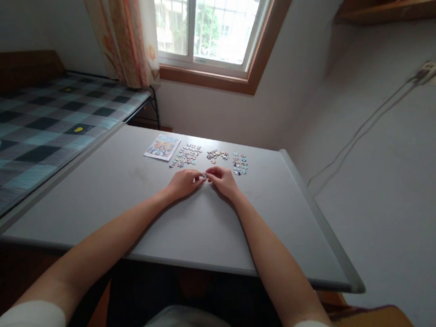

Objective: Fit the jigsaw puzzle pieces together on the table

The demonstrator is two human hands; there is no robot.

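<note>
Two hands meet over small puzzle pieces on a grey table.
The left hand (184, 182) and right hand (222, 180) pinch together one tiny puzzle piece (204, 174), fingertips closed on it.

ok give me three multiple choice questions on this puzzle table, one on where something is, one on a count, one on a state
1. Where does the picture card lie on the table?
A. left of the loose puzzle pieces
B. under the right hand
C. on the bed

2. How many loose groups of puzzle pieces lie beyond the hands?
A. one
B. three
C. six

3. What are the left hand and right hand doing?
A. lying flat and apart
B. meeting over a small piece
C. lifting the card

Answers:
1. A, the card sits at the row's left end.
2. B, clusters at left, middle, right.
3. B, fingertips meet at the piece.
</note>
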